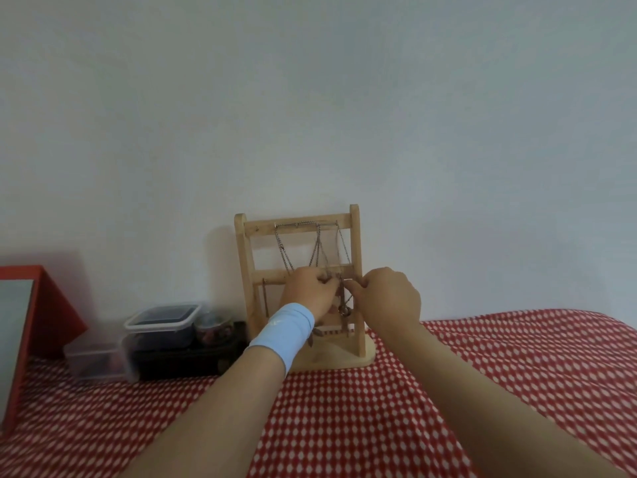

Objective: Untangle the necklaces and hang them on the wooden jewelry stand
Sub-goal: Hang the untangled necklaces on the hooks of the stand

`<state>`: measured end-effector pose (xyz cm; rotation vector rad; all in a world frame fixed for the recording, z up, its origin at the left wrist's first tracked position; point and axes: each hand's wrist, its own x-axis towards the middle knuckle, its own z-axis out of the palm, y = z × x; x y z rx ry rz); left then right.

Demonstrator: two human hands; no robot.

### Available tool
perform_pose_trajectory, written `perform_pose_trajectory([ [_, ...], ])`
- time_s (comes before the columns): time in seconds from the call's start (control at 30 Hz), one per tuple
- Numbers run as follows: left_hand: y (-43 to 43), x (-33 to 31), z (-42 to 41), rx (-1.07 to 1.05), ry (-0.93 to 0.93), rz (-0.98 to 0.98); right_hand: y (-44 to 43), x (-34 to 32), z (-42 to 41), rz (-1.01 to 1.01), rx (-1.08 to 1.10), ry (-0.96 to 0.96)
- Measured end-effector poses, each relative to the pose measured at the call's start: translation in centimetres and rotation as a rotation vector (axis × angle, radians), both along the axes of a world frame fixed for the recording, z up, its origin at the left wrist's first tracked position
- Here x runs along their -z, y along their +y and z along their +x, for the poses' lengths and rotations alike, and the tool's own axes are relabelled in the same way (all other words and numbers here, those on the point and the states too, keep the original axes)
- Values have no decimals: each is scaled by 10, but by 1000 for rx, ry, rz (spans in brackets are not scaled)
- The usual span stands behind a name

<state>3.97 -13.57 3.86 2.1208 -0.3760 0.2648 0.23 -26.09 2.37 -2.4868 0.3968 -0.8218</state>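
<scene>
Chains (283, 251) are hanging in slack silver loops from the pegs along the top rail of the wooden jewelry stand (242, 257); both hands are working in front of the stand's middle rail, where a darker necklace (341, 298) is dangling with a small ring pendant (344, 309) at its low end. The left hand (308, 293), wearing a pale blue wristband (284, 331), is curling its fingers around the upper part of that necklace; the right hand (386, 294) is pinching the same strand just beside it, thumb against forefinger; whether the strand is sitting on a peg is hidden behind the fingers. A brownish strand (264, 294) is hanging by the stand's left post, below the middle rail.

Judging by looks, the darker necklace is going to handle as a light, limp, thin thing; it is offering no stiffness, likely sliding through fingertips and snagging on the neighbouring chains; a hard tug is risking a broken link or a tipped stand. The best hold is probably a fingertip pinch on the chain itself near its upper end, letting the pendant hang as a weight that is keeping the loop straight.

Left of the stand, plastic containers (162, 320) are sitting; under the stand a red checked cloth (379, 408) is lying.
</scene>
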Motion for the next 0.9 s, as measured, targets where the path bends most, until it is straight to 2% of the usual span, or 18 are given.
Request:
perform_pose_trajectory([
  [0.5,-3,4,7,-26,-61,-87,7,14,-5,39,-41,72],
  [0.7,-1,0,3,21,-8,-114,10,-15,-12,102,-71,-139],
  [0.8,-1,1,4,29,11,-129,15,-22,-5,55,-76,-96],
  [0.9,2,1,4,51,24,-132,17,-20,2,144,-134,-102],
])
